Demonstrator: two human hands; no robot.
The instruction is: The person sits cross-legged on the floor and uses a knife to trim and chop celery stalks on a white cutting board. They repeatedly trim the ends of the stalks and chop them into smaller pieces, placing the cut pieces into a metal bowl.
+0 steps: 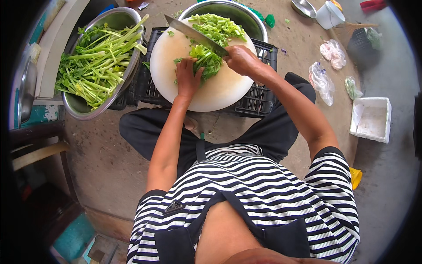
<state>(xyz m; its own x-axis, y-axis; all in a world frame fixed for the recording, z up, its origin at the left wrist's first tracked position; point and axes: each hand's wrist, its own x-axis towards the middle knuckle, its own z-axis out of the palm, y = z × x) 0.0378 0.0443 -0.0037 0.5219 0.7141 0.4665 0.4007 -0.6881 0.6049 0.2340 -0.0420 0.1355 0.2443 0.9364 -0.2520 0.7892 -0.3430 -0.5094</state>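
Note:
My right hand point(242, 61) is closed around the handle of a large kitchen knife point(197, 35), whose blade points to the upper left over a round white cutting board point(165, 62). Under my left hand point(188, 74), fingers spread, a leafy celery bunch point(211, 64) is pressed against the board, just below the blade. Chopped celery point(221, 26) lies heaped at the board's far side. To the left, a metal basin point(67, 102) holds long uncut celery stalks point(99, 62).
Black plastic crates point(148, 89) carry the board. Behind it is another metal basin point(263, 29). On the floor at right are plastic bags point(321, 82), a white foam box point(371, 120), a white bucket point(329, 15) and a metal bowl point(304, 8).

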